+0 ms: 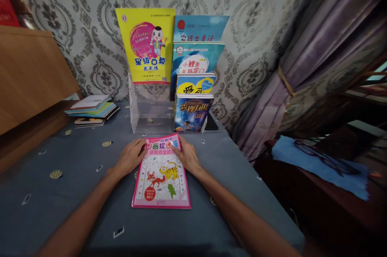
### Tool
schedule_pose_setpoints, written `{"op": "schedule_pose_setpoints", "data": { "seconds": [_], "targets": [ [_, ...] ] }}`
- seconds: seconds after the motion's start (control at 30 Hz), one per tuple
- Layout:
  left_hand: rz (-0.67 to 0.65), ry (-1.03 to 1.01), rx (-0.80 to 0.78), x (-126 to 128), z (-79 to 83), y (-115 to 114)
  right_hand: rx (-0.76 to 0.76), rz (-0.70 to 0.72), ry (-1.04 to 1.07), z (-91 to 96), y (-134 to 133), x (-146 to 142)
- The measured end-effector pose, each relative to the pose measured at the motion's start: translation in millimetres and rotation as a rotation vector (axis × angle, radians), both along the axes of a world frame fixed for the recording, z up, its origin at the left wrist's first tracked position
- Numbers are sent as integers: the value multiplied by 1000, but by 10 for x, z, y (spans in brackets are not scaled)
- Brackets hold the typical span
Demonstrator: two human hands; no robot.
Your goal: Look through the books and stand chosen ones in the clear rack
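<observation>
The pink book (160,168) is on the desk (75,192), just in front of the clear rack (134,113), with its cover facing up and its lower edge toward the person. The left hand (131,155) holds it at the upper left edge, and the right hand (187,156) holds it at the upper right, its thumb over the cover's border. Both hands are closed in on the book, curled rather than spread; the fingers beneath are hidden, so whether the book lies fully flat or is slightly raised I cannot tell. Gripping opposite edges probably keeps it square and leaves most of the cover free.

The rack seems to keep books upright with their fronts showing. On its left, the yellow book (148,47) stands high at the back; on its right, several stand in rising steps behind the dark blue book (193,113), presumably so that each title shows. The stack (92,109) lies flat near the wall, its edges uneven.

The pink book is thin, with a glossy-looking cover and a broad pink border. Inside is a pale, finely drawn scene with a red fox, a yellow striped cat and a green shape; a red disc sits at the lower left.
</observation>
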State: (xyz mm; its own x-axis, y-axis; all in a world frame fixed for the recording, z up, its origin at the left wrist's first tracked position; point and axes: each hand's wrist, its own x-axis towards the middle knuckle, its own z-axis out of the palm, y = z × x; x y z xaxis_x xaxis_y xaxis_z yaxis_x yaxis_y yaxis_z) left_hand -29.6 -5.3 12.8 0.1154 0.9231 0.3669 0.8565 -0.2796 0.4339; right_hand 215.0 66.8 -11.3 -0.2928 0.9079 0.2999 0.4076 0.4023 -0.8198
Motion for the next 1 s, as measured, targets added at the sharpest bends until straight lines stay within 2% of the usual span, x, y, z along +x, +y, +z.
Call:
{"op": "schedule_pose_setpoints", "data": {
  "seconds": [0.1, 0.17, 0.23, 0.33, 0.47, 0.53, 0.63, 0.73, 1.0],
  "targets": [
    [-31, 30, -32, -29, -91, 33, 25, -100, -203, 79, -35, 23],
    [-24, 68, -33, -39, -125, 48, 118, -171, -388, 164, -84, 20],
    [-16, 101, -31, -38, -137, 55, 221, -168, -511, 239, -144, -16],
    [-14, 129, -36, -30, -132, 59, 317, 23, -520, 275, -226, -157],
    [-53, 130, -1, -49, -129, 71, 384, 359, -418, 191, -254, -483],
    [-67, 125, 12, -71, -140, 86, 369, 430, -434, 146, -225, -651],
    [-65, 116, 22, -102, -166, 111, 344, 428, -458, 125, -160, -827],
    [-72, 101, 36, -115, -185, 130, 334, 399, -488, 148, -114, -881],
    [-63, 84, 29, -103, -170, 114, 328, 314, -573, 199, -115, -678]
  ]
}}
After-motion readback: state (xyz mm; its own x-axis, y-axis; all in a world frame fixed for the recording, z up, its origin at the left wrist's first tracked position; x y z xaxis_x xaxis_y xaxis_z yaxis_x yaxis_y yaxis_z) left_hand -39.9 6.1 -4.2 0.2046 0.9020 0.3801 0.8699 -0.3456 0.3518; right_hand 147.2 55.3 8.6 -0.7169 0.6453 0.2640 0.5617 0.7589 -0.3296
